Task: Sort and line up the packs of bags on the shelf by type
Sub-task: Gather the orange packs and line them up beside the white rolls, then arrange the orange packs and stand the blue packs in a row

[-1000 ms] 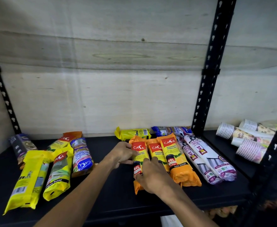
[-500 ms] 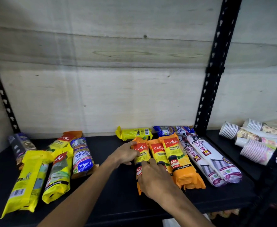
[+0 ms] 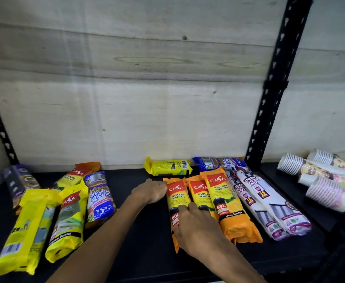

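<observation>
On the black shelf (image 3: 147, 237), three orange Casa garbage-bag packs (image 3: 226, 203) lie side by side at about 3 o'clock from centre. The left hand (image 3: 150, 192) presses its curled fingers against the top left edge of the leftmost orange pack (image 3: 176, 196). The right hand (image 3: 196, 229) lies flat over that pack's lower half, fingers spread, not clenched. Two drawstring-bag packs (image 3: 265, 205) lie just beside, at 3 o'clock of the orange ones.

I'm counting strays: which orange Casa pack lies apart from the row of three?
The orange Casa pack at the back left, among the yellow packs; the other three lie side by side by the hands.
</observation>
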Motion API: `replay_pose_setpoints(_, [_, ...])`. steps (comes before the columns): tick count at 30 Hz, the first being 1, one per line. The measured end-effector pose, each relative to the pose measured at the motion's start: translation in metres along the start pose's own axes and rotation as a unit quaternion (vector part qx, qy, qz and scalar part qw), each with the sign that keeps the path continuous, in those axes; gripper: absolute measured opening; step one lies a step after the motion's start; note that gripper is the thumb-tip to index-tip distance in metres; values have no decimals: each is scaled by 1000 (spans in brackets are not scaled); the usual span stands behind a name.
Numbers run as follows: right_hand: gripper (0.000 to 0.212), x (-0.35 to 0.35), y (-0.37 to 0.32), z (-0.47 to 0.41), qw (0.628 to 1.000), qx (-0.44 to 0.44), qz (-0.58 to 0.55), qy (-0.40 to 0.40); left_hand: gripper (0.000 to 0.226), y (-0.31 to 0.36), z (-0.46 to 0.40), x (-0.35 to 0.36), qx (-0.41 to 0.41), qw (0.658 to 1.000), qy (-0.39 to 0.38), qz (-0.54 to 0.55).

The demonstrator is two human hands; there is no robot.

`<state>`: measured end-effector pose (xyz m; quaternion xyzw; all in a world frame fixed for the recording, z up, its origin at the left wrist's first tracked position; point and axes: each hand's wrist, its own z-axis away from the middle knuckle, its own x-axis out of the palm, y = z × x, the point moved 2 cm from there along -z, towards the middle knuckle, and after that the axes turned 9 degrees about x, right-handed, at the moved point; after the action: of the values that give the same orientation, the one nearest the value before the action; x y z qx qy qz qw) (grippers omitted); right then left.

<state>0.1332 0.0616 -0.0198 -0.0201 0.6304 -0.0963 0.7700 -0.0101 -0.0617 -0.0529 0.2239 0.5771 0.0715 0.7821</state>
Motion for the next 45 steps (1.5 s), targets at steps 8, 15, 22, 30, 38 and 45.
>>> replay_pose_setpoints(8, [61, -1, -1, -1, 1000, -4, 24, -7, 62, 5, 3, -2, 5, 999, 34, -23])
replay_pose_setpoints(15, [59, -4, -3, 1, 999, 11, 39, 5, 49, 11, 25, -23, 28, 999, 0, 22])
replay_pose_setpoints(22, [53, -19, -28, -7, 997, 9, 31, 71, 45, -44, 83, -58, -5, 994, 105, 27])
replay_pose_setpoints(30, [55, -8, -112, -42, 993, -60, -100, 33, 47, -128, 130, -68, -96, 962, 241, -87])
replay_pose_setpoints(38, [58, 8, -160, -73, 981, -52, -177, -56, 49, -151, 140, -54, -84, 956, 271, -76])
replay_pose_setpoints(45, [55, 13, -177, -85, 978, -63, -183, -75, 50, -153, 137, -59, -86, 961, 254, -70])
